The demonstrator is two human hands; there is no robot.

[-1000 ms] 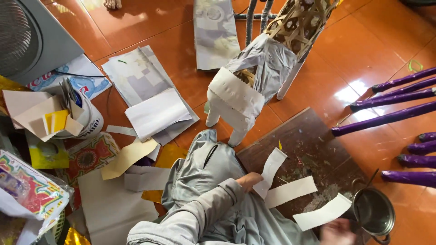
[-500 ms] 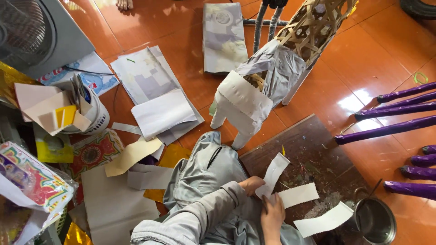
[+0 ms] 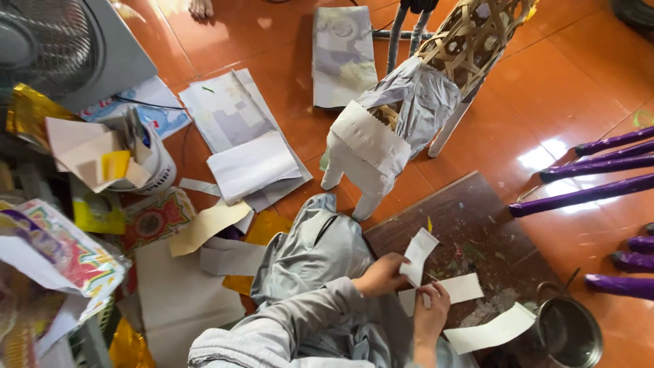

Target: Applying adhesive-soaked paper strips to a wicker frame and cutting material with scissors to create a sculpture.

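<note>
Your left hand (image 3: pixel 383 274) pinches the lower end of a white paper strip (image 3: pixel 417 255), thumb on top and fingers curled beneath; the strip stands tilted, its upper end free above the wooden board (image 3: pixel 470 225). Your right hand (image 3: pixel 430 312) comes up from the bottom edge of the view, fingers drawn together, fingertips touching the near end of a second paper strip (image 3: pixel 458 289) that lies flat on the board just beside the first. Whether the right hand grips this strip or only presses it cannot be told. A third paper strip (image 3: pixel 492 332) lies flat at the near right corner of the board, its end reaching toward a metal pot (image 3: pixel 569 332) that sits on the tiled floor (image 3: pixel 545 82) against that corner. Beyond the far left corner of the board stands a woven bamboo frame (image 3: pixel 470 41) shaped like a four-legged animal, partly covered with grey and white paper; its white-wrapped front legs (image 3: pixel 351 180) rest on the floor near your knee (image 3: pixel 306 245). Purple wrapped sticks (image 3: pixel 586 194) lie on the floor along the right edge of the view. Loose paper sheets (image 3: pixel 245 150) and coloured cardboard scraps (image 3: pixel 204 225) lie on the floor to your left, well apart from the board.
</note>
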